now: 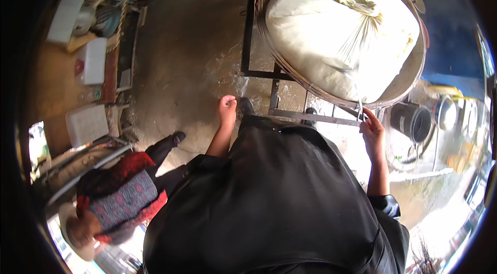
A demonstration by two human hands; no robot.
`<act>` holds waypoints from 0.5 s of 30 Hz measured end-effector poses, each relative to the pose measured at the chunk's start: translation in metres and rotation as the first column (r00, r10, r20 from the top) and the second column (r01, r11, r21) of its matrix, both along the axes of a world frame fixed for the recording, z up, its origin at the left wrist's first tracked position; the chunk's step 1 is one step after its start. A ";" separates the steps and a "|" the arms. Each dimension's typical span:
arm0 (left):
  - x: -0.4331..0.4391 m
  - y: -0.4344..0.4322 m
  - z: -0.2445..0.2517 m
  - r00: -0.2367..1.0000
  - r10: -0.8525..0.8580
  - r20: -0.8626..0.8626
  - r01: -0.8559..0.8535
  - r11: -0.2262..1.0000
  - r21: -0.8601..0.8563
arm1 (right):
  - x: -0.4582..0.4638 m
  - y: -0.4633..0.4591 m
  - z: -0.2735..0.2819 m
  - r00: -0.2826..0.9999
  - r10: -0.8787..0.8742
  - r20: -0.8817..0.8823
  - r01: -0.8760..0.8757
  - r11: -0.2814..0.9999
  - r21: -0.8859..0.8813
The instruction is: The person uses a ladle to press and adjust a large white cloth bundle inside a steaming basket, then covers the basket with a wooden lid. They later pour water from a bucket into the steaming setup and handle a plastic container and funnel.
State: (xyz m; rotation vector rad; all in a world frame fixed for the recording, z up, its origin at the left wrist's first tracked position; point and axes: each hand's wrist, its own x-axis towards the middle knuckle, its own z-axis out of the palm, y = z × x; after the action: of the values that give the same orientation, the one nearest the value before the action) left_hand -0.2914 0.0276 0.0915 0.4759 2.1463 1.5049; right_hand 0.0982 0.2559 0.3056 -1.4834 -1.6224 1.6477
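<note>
My right hand [373,130] is shut on the handle of a thin metal utensil [360,97], perhaps a ladle. Its far end reaches over a large, full white cloth bag [310,29], where glare blurs its shape. A twisted knot gathers the top of the bag. The bag sits in a wide round woven basket [289,70], held up by a dark metal frame stand [246,41]. My left hand [226,110] hangs apart from the basket, over the floor. Its fingers are loosely curled, and nothing shows in them.
A person [124,196] in a patterned apron stands at lower left. Along the left runs a wooden table [52,76] with white plastic containers [94,60]. Right of the basket are a dark metal pot [411,122] and a blue surface [450,41]. The concrete floor [178,48] looks wet.
</note>
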 end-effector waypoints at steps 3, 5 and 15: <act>-0.060 -0.009 -0.004 0.998 -0.063 0.029 0.062 0.997 0.039 | -0.047 -0.042 -0.004 0.985 -0.171 0.004 0.171 0.981 -0.097; -0.096 -0.014 -0.002 0.992 -0.095 0.078 0.099 0.994 -0.045 | -0.078 -0.067 -0.011 0.964 -0.258 -0.058 0.243 0.952 -0.187; -0.127 0.023 0.013 0.881 -0.286 0.377 0.318 0.948 -0.022 | -0.137 -0.129 0.005 0.864 -0.457 -0.210 0.350 0.846 -0.402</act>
State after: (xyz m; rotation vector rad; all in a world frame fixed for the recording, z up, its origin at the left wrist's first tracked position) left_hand -0.4188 0.0502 0.1046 0.4344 1.7400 1.2133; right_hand -0.0387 0.1270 0.3108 -1.5155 -0.8023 1.8525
